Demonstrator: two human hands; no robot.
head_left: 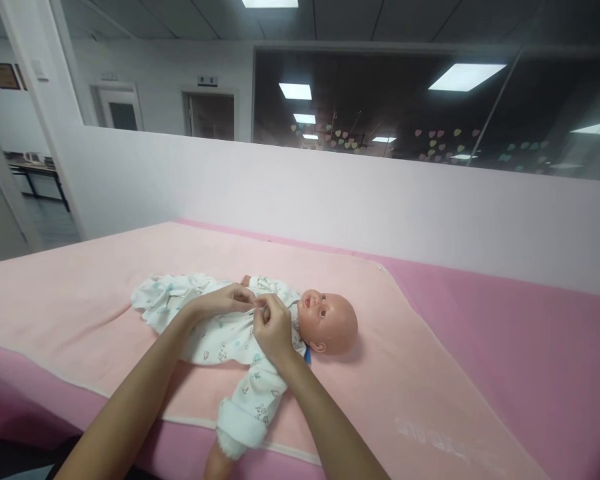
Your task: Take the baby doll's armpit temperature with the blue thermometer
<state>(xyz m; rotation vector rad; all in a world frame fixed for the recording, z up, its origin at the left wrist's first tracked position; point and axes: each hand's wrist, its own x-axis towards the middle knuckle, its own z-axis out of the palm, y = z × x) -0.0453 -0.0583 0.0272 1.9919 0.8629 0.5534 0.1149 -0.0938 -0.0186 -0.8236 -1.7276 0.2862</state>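
A baby doll [333, 323] lies on its back with its head to the right. It wears a white printed baby gown [227, 340] with long sleeves; the near sleeve is folded back at its cuff. At the chest front my left hand [230, 298] pinches the cloth with its fingertips. My right hand [274, 327] is closed beside it, thumb and fingers gripping the same part of the gown. The fingertips nearly meet, and any fastener between them is too small to make out. A bit of blue [308, 354] shows by the doll's neck.
A peach blanket [430, 373] lies under the doll on a pink padded surface [480, 300]. Behind stands a low white wall [330, 193] topped with a glass window [380, 100]. Through an opening at the left a desk [37, 170] is visible.
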